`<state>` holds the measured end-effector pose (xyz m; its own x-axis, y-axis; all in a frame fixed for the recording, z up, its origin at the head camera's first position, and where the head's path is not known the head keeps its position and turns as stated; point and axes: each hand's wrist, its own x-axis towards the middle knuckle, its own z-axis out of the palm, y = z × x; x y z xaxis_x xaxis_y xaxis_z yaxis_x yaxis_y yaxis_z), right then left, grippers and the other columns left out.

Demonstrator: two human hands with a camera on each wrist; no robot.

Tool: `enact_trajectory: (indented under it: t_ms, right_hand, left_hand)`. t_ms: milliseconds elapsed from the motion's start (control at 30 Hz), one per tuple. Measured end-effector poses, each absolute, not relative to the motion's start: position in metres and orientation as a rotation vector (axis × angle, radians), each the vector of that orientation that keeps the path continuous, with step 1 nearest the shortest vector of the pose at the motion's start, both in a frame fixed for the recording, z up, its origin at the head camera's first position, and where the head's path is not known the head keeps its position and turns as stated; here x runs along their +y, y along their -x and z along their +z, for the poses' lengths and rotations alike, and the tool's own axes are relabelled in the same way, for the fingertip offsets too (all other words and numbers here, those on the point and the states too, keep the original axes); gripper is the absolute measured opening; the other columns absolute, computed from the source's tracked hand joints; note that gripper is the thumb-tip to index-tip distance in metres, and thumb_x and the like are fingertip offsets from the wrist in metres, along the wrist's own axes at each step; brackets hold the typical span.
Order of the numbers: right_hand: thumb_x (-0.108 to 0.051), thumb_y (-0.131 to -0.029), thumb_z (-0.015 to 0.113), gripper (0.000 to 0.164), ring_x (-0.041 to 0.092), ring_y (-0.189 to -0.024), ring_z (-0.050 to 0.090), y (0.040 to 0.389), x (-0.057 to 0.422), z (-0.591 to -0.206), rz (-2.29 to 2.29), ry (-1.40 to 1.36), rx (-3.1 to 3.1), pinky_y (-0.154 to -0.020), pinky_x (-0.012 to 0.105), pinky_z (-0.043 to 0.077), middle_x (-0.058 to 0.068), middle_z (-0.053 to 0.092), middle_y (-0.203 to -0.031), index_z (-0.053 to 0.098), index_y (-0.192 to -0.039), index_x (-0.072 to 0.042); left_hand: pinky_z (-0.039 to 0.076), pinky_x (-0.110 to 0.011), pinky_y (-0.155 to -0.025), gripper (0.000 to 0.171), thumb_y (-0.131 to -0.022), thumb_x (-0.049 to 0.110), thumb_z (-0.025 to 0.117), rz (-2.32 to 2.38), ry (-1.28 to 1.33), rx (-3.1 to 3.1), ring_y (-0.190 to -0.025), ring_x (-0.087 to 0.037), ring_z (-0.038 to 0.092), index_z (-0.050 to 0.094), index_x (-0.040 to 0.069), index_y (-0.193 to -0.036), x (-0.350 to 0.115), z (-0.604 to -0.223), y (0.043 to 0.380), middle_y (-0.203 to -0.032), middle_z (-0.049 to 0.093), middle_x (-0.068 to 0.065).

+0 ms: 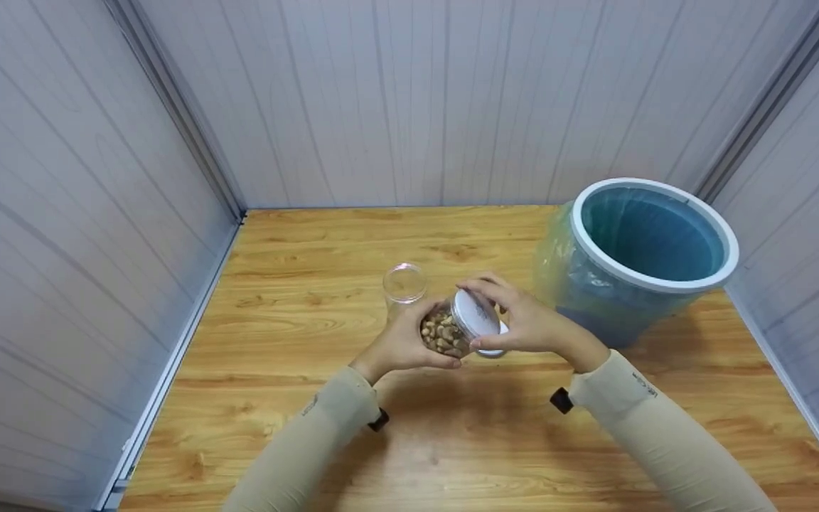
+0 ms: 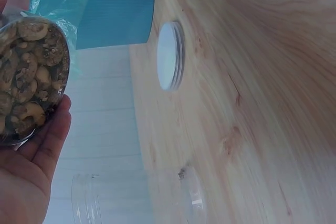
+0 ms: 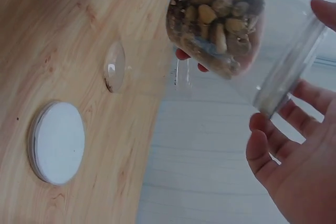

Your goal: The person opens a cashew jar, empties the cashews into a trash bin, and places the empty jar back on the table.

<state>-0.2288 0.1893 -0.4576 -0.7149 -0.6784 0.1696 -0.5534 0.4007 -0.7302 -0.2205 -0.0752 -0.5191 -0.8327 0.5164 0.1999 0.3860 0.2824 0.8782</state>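
A clear jar (image 1: 442, 333) partly filled with brownish nuts is held tilted over the table. My left hand (image 1: 404, 343) grips its body near the bottom, fingers and thumb wrapped round it. In the left wrist view the jar's base (image 2: 32, 77) faces the camera, with curved nuts pressed against it. My right hand (image 1: 527, 318) grips the white lid (image 1: 475, 313) at the jar's upper end by its rim, as the right wrist view also shows at the lid's edge (image 3: 289, 72). Behind the left hand an empty clear jar (image 1: 404, 282) stands upright on the table.
A second white lid (image 3: 60, 142) lies flat on the wooden table (image 1: 296, 299), partly hidden by the right hand in the head view. At the back right stands a blue bin (image 1: 623, 313) with a clear liner and white rim. Pale panel walls (image 1: 409, 107) enclose the table.
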Motion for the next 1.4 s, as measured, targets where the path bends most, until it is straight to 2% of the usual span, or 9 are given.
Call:
enact_trajectory:
  t_ms: [267,433,567,633,767,900,1167,1400]
  right_hand:
    - [-0.017,-0.081,0.091,0.088,0.043,-0.15,0.043,0.229,0.195,-0.454,-1.175,1.132,2.412,-0.113,0.07,0.048,0.011,0.043,-0.168,0.053,-0.161,-0.023]
    - [-0.013,-0.082,0.091,0.094,0.044,-0.154,0.037,0.229,0.195,-0.455,-1.15,1.123,2.396,-0.117,0.073,0.044,0.014,0.04,-0.17,0.046,-0.165,-0.021]
    - [-0.02,-0.085,0.092,0.103,0.044,-0.146,0.044,0.228,0.196,-0.456,-1.188,1.068,2.403,-0.114,0.071,0.047,0.018,0.039,-0.168,0.034,-0.17,-0.018]
    - [-0.026,-0.086,0.092,0.103,0.042,-0.142,0.047,0.228,0.195,-0.455,-1.218,1.026,2.425,-0.114,0.069,0.048,0.019,0.04,-0.166,0.032,-0.17,-0.016]
    - [-0.04,-0.09,0.088,0.095,0.038,-0.135,0.051,0.228,0.192,-0.454,-1.24,0.926,2.505,-0.111,0.061,0.05,0.017,0.047,-0.161,0.039,-0.166,-0.012]
    - [-0.046,-0.093,0.084,0.088,0.031,-0.121,0.056,0.228,0.19,-0.453,-1.221,0.863,2.562,-0.102,0.05,0.052,0.017,0.053,-0.151,0.045,-0.162,-0.009]
    - [-0.047,-0.095,0.082,0.079,0.025,-0.101,0.059,0.228,0.187,-0.453,-1.204,0.715,2.588,-0.085,0.038,0.053,0.018,0.056,-0.129,0.052,-0.154,-0.004]
    - [-0.046,-0.094,0.084,0.072,0.023,-0.092,0.06,0.227,0.186,-0.451,-1.187,0.665,2.58,-0.075,0.034,0.055,0.016,0.061,-0.122,0.059,-0.145,-0.003]
  left_hand:
    - [0.054,-0.042,-0.115,0.092,-0.067,0.021,0.104,1.54,-0.858,2.458,-0.128,-0.025,0.066,0.061,0.009,-0.148,-0.075,-0.522,0.221,-0.142,0.069,-0.01]
    - [0.053,-0.043,-0.116,0.093,-0.069,0.02,0.103,1.522,-0.839,2.457,-0.131,-0.026,0.065,0.059,0.008,-0.15,-0.075,-0.523,0.221,-0.144,0.067,-0.011]
    - [0.053,-0.044,-0.115,0.092,-0.07,0.022,0.103,1.508,-0.834,2.469,-0.13,-0.026,0.065,0.059,0.008,-0.15,-0.075,-0.523,0.221,-0.144,0.067,-0.01]
    - [0.054,-0.044,-0.115,0.093,-0.07,0.024,0.103,1.505,-0.84,2.481,-0.129,-0.026,0.065,0.059,0.008,-0.15,-0.075,-0.523,0.221,-0.143,0.068,-0.01]
    - [0.054,-0.043,-0.114,0.094,-0.069,0.026,0.103,1.505,-0.85,2.49,-0.129,-0.025,0.066,0.059,0.009,-0.151,-0.075,-0.522,0.222,-0.143,0.068,-0.009]
    - [0.055,-0.042,-0.114,0.095,-0.069,0.026,0.103,1.501,-0.857,2.493,-0.129,-0.025,0.066,0.059,0.009,-0.151,-0.075,-0.522,0.223,-0.144,0.068,-0.009]
    - [0.054,-0.043,-0.115,0.095,-0.068,0.025,0.104,1.511,-0.846,2.485,-0.129,-0.025,0.065,0.059,0.009,-0.151,-0.076,-0.522,0.222,-0.144,0.068,-0.009]
    - [0.054,-0.042,-0.114,0.096,-0.068,0.028,0.104,1.503,-0.853,2.516,-0.128,-0.024,0.066,0.059,0.007,-0.15,-0.075,-0.522,0.222,-0.143,0.068,-0.01]
